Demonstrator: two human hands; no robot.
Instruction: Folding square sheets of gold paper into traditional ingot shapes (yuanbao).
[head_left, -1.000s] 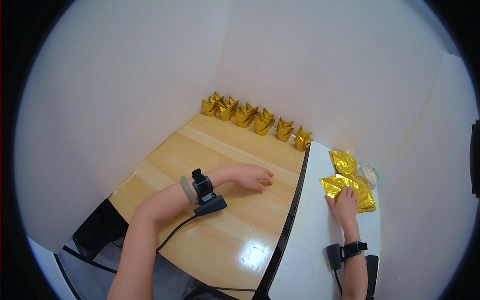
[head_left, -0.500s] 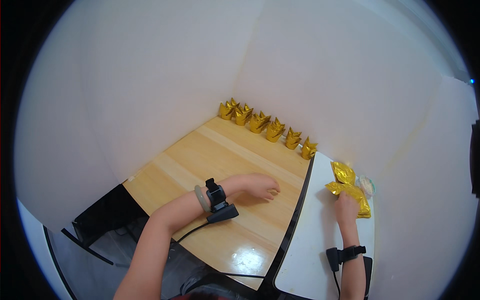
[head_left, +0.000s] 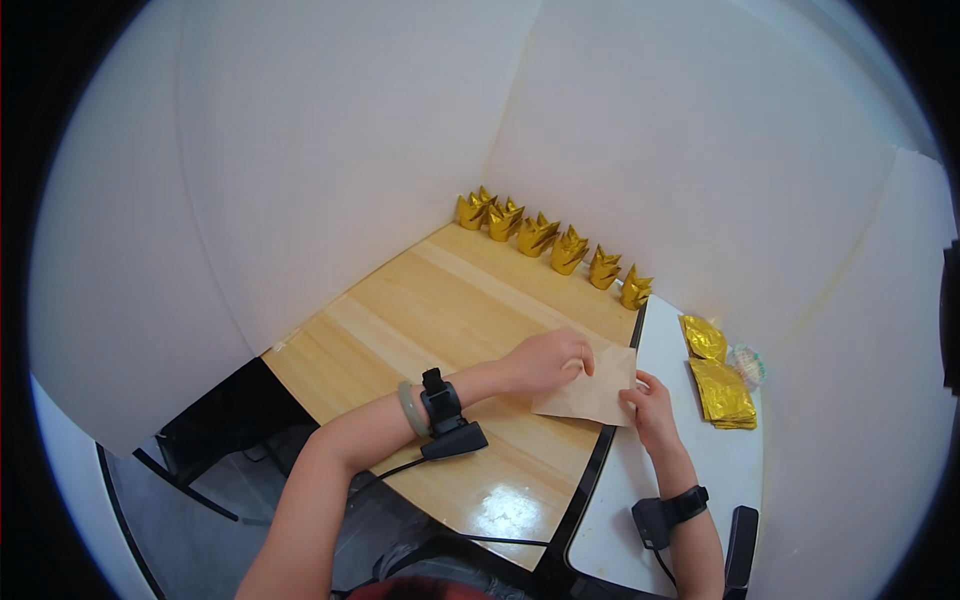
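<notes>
A pale tan square paper sheet [head_left: 592,392] lies across the right part of the wooden table, overlapping the edge toward the white table. My right hand [head_left: 655,412] pinches the sheet's right edge between thumb and fingers. Over its upper left part is my left hand [head_left: 548,362], fingers loosely bent and apart; whether the fingertips touch the paper I cannot make out. On the white table lie flat gold foil sheets: a stack [head_left: 724,394] in front and a gold piece [head_left: 703,338] behind it.
Several gold foil cups with pointed rims [head_left: 570,250] stand in a row along the back wall. A small pale ribbed bundle [head_left: 749,366] sits beside the gold foil. The wooden table [head_left: 420,310] meets the white table [head_left: 610,510] at a dark edge. Pale walls enclose the back and sides.
My right hand has left the gold stack and moved left, bringing a tan-faced sheet onto the wooden table. My left hand has shifted slightly right, over the sheet.
</notes>
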